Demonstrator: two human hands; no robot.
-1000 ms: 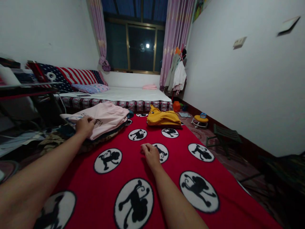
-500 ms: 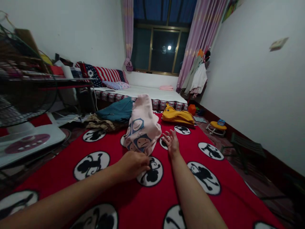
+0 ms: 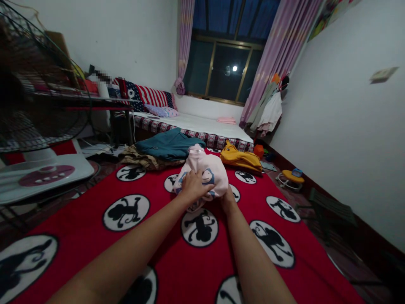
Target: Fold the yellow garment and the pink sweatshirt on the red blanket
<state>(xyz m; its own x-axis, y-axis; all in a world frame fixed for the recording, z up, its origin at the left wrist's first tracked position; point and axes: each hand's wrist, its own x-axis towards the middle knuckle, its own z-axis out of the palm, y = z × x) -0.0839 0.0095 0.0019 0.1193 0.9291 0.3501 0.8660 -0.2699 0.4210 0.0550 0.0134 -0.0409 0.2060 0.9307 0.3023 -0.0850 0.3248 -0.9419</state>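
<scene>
A pink garment (image 3: 207,171) with blue cartoon faces lies bunched on the red blanket (image 3: 164,236) with black monkey circles. My left hand (image 3: 193,186) rests on top of the garment with its fingers closed on the cloth. My right hand (image 3: 228,195) is tucked under the garment's right edge; only the wrist and the heel of the hand show, the fingers are hidden by the fabric.
A teal garment (image 3: 167,144) lies on a brown one (image 3: 142,160) behind to the left. A folded yellow garment (image 3: 241,158) lies behind to the right. A fan (image 3: 34,122) stands at left, a bed (image 3: 196,124) at the back, a small stool (image 3: 329,207) by the right wall.
My left hand pulled the pink garment off the pile at left and brought it to the middle of the blanket. My right hand moved under its right edge. The view turned left.
</scene>
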